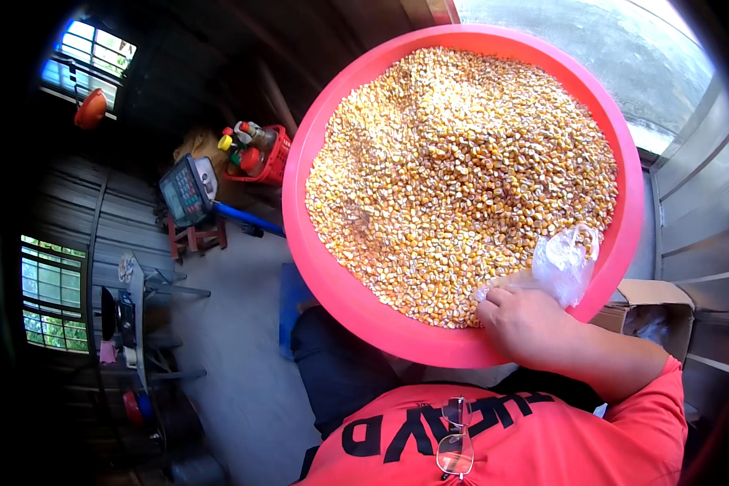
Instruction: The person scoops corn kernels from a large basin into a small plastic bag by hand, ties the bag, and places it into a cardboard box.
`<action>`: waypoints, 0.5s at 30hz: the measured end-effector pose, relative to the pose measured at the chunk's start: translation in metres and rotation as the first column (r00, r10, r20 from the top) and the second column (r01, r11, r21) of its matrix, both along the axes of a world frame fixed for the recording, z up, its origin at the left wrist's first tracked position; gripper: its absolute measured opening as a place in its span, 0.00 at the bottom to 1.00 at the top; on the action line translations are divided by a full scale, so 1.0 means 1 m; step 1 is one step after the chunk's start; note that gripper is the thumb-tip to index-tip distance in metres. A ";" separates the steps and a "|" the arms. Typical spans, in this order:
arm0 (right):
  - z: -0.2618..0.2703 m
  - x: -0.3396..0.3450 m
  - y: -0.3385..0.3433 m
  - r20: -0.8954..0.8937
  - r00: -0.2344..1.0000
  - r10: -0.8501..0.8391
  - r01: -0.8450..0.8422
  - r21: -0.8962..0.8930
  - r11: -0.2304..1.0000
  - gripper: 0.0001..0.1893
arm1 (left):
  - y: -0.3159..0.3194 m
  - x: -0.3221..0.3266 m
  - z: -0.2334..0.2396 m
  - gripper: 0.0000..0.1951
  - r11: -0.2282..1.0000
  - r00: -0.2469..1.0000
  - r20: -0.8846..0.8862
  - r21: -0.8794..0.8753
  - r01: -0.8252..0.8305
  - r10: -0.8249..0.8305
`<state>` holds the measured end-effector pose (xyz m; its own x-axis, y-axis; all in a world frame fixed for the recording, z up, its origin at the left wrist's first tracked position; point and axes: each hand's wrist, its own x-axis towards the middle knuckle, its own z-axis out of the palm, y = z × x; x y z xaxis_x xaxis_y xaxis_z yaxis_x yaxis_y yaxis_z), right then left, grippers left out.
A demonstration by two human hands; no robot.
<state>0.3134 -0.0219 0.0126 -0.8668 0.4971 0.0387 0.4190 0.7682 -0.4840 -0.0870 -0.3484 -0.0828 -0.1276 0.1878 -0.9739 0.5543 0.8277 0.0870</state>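
A large pink plastic basin point(627, 176) in front of me is filled with dried yellow corn kernels point(462, 182), heaped unevenly. At its near right rim, my right hand point(522, 325) bends over the wall with its fingers closed on a thin clear plastic bag point(565, 264). The bag is crumpled and bulges up beside the knuckles, against the inner wall. A bit of clear plastic pokes out at the fingertips, touching the corn. Whether the bag holds anything is unclear. My left hand is out of view.
A weighing scale's display point(188, 191) on a blue pole point(249, 219) stands left of the basin, near a red basket of bottles point(273, 158). A blue panel point(288, 316) shows partly under the basin. A cardboard box point(650, 294) sits at right. Eyeglasses point(455, 449) hang from my shirt.
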 end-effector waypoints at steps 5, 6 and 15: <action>-0.006 -0.002 -0.002 -0.087 0.995 -0.043 0.044 0.009 0.999 0.06 | 0.013 -0.010 -0.004 0.14 0.995 0.996 0.002 0.025 0.092 -0.093; -0.007 -0.001 -0.002 -0.117 0.992 -0.052 0.054 0.011 0.998 0.06 | 0.020 -0.013 -0.005 0.14 0.993 0.993 0.003 0.029 0.118 -0.118; -0.004 -0.003 -0.010 -0.101 0.986 -0.132 0.146 0.153 0.977 0.07 | 0.050 -0.037 -0.018 0.15 0.961 0.960 0.050 -0.001 0.277 -0.277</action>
<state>0.3100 -0.0319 0.0084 -0.7789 0.5937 0.2020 0.4876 0.7759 -0.4003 -0.1237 -0.2983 -0.1012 -0.0241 0.2011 -0.9793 0.7575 0.6430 0.1134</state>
